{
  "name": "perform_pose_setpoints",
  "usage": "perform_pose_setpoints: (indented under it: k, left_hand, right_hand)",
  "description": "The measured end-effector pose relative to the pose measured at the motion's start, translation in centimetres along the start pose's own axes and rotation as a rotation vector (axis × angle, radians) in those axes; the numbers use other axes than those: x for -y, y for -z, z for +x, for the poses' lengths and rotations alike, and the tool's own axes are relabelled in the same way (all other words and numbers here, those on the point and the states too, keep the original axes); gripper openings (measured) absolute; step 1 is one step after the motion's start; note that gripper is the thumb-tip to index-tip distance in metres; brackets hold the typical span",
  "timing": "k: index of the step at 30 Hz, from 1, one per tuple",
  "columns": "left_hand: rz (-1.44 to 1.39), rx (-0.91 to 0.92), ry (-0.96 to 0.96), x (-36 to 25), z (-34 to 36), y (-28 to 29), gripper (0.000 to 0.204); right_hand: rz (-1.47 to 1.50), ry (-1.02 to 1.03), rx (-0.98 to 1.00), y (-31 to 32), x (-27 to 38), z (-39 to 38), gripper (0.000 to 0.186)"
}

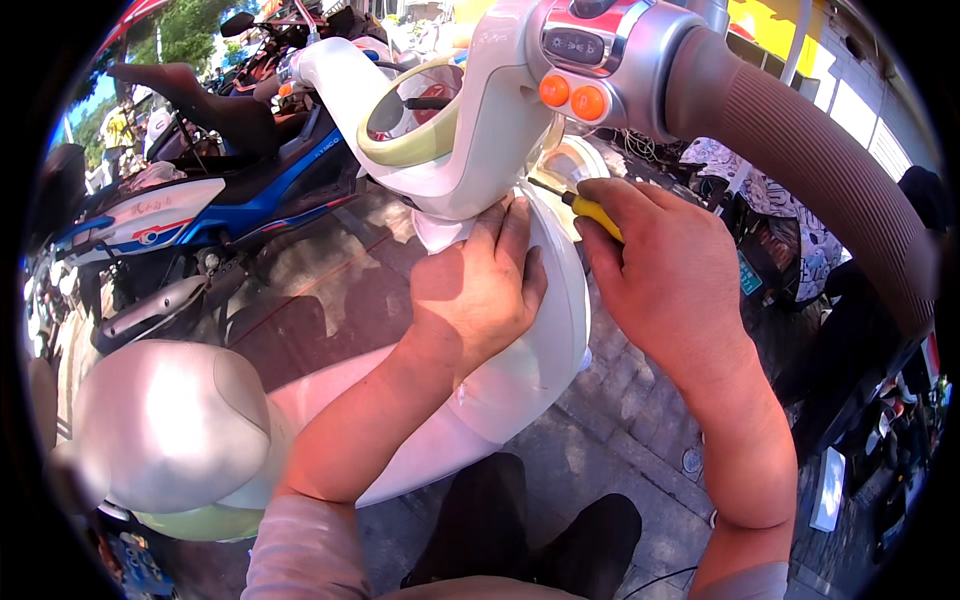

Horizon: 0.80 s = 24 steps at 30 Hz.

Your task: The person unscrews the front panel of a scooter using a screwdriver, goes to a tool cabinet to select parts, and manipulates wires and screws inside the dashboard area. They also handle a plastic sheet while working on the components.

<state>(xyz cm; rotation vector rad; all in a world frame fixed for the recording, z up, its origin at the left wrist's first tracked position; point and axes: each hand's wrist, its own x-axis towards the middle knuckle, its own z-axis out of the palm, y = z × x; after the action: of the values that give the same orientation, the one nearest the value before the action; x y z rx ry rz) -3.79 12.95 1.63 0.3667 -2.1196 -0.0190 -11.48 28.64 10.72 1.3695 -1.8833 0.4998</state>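
Brown handlebar sleeve (800,150) overhead, right hand's (672,262) grip around yellow-handled screwdriver (592,210), left hand (480,290) flat on white scooter panel (560,330).

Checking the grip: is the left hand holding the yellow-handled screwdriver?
No, the right hand grips the yellow-handled screwdriver; the left hand rests flat on the white scooter panel.

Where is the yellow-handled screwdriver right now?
The screwdriver is in the right hand, upper centre of the head view, its tip against the white scooter body, just below the orange buttons.

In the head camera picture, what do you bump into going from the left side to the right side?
Blue and white scooter → left hand on the white scooter's front panel → right hand holding a yellow-handled screwdriver → brown ribbed handlebar grip.
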Motion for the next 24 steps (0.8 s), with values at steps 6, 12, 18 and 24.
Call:
perform_pose_setpoints:
  k: [6, 12, 18, 24]
  left_hand:
    - [0.077, -0.021, -0.044, 0.5, -0.3, -0.4, 0.051]
    - [0.132, -0.085, -0.087, -1.0, -0.3, -1.1, 0.048]
    - [-0.024, -0.251, -0.143, -1.5, -4.5, -2.6, 0.039]
    - [-0.511, 0.351, 0.470, -6.3, -25.0, -11.8, 0.017]
  right_hand:
    - [0.299, -0.148, -0.106, -0.4, -1.3, -7.2, 0.033]
    - [0.742, -0.561, -0.153, -5.9, -4.1, -22.1, 0.029]
    - [1.031, -1.040, 0.045, -11.6, -6.2, -34.0, 0.032]
    - [1.439, -1.359, 0.064, -20.1, -5.5, -45.0, 0.020]
